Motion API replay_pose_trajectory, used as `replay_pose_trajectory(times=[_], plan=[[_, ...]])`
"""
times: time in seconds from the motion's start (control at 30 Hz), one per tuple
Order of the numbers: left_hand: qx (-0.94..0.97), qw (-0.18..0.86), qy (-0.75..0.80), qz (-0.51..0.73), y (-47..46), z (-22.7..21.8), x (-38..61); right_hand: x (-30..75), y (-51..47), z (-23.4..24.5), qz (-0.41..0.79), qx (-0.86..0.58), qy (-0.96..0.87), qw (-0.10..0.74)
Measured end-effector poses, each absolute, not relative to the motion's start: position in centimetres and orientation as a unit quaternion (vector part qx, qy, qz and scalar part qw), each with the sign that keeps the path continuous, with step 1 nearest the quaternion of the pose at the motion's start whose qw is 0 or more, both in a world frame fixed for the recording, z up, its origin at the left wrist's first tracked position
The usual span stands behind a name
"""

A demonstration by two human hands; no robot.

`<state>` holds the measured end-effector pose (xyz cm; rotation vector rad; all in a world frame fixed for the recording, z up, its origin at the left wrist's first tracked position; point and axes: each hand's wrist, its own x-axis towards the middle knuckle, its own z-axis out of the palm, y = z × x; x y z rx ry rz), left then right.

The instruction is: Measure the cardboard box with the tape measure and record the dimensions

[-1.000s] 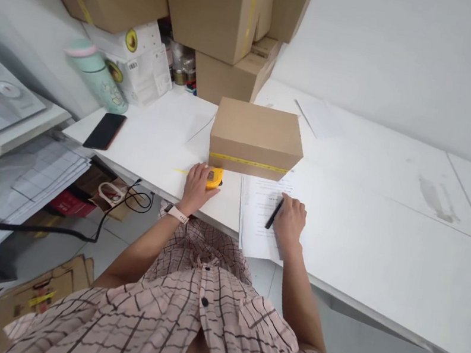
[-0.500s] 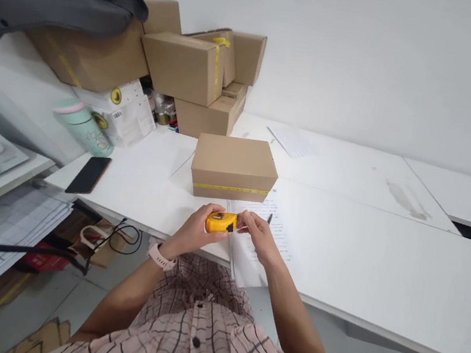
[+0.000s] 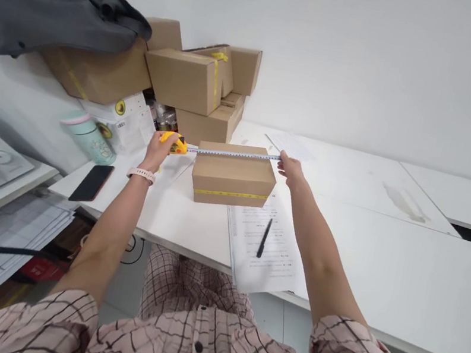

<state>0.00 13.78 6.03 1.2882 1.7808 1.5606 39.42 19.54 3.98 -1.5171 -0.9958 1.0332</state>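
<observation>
A small brown cardboard box (image 3: 233, 175) with a yellow tape band stands on the white table (image 3: 385, 256). My left hand (image 3: 161, 148) is closed round a yellow tape measure (image 3: 176, 144) just left of the box's far top edge. Its white blade (image 3: 234, 153) stretches across the box top. My right hand (image 3: 290, 166) pinches the blade's end at the box's right far corner. A black pen (image 3: 264, 237) lies on a printed sheet (image 3: 267, 242) in front of the box.
Several stacked cardboard boxes (image 3: 188, 79) stand at the back left, a grey cloth (image 3: 59, 14) draped over one. A mint bottle (image 3: 87, 136), a white package (image 3: 126, 116) and a black phone (image 3: 92, 182) lie left. Loose paper (image 3: 290, 145) sits behind.
The pen was left on the sheet. Both hands rose from the table's near edge to the box top, and the tape blade was pulled out across the box.
</observation>
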Motion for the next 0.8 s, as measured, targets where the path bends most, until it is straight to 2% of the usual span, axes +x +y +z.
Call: replay_pose_trajectory(times=[0.2, 0.4, 0.6, 0.8], plan=[[0.465, 0.243, 0.672, 0.523, 13.8, 4.6, -0.7, 37.4, 20.3, 2.1, 0.427, -0.644, -0.446, 0.452], [0.493, 0.269, 0.654, 0.508, 14.3, 5.0, 1.5, 37.3, 20.6, 1.8, 0.501, -0.622, -0.445, 0.406], [0.483, 0.293, 0.656, 0.501, 14.1, 5.6, 1.6, 37.6, 21.1, 1.0, 0.526, -0.626, -0.4, 0.413], [0.496, 0.291, 0.641, 0.508, 13.8, 5.6, 1.5, 37.5, 21.1, 0.9, 0.481, -0.638, -0.413, 0.436]])
